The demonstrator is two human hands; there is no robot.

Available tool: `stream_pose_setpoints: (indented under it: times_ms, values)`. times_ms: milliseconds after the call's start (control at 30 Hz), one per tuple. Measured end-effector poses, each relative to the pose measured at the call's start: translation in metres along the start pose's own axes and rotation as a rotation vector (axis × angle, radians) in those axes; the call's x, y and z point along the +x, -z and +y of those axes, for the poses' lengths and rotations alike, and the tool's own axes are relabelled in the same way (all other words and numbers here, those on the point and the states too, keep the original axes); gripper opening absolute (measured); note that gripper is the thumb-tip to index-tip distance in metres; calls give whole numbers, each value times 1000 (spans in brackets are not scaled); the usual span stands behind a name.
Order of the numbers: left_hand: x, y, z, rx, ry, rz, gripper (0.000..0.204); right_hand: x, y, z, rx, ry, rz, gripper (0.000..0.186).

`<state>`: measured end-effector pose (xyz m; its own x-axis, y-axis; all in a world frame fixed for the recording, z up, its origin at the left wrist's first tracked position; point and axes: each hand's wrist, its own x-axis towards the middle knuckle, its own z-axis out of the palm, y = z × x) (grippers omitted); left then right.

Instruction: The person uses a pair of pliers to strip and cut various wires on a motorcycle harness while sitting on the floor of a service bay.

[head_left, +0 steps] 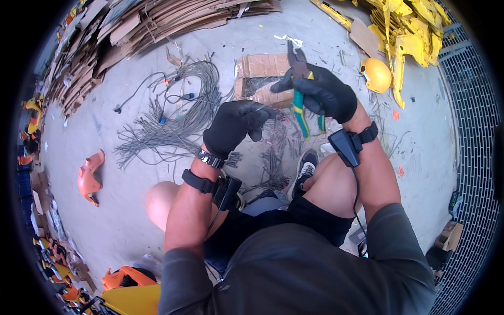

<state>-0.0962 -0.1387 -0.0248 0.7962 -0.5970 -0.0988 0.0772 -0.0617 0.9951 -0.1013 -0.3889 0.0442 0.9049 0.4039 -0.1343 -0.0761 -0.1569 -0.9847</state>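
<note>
In my black-gloved right hand [325, 97] are pliers with green and yellow handles [302, 71], jaws pointing up, above the right end of a cardboard box [262, 65] wrapped in tape. My left hand [231, 126], also gloved in black, has its fingers curled together in front of the box; what they hold, if anything, is too small to make out. A large tangled bundle of grey cables [178, 121] lies on the floor to the left of it, and many short cable pieces [270, 163] lie scattered below my hands, between my legs.
Stacked flattened cardboard [136, 23] lines the back left. Yellow plastic parts [399, 42] and a yellow rounded piece [375, 73] sit back right. An orange part [89, 176] lies at left. A metal grating [475, 157] runs along the right; orange and yellow items [126, 281] are at lower left.
</note>
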Motion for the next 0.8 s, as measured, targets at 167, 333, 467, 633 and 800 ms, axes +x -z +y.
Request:
stream_pose_setpoints:
  times_ms: [167,333,467,633,800]
  values:
    - [11,22,-9,-10,104,63,29,-10,39,22,-44,172,277,37]
    - [62,47,-27,53,134,191,26,-13,65,24,-287,595,518,33]
    - [116,69,-43,278,200,171,24,-37,64,16,-240,364,530,30]
    - [189,79,-56,361,200,116,21,-56,68,2,16,53,584,30]
    - [251,88,-99,531,269,11,18,-66,80,21,173,-35,631,41]
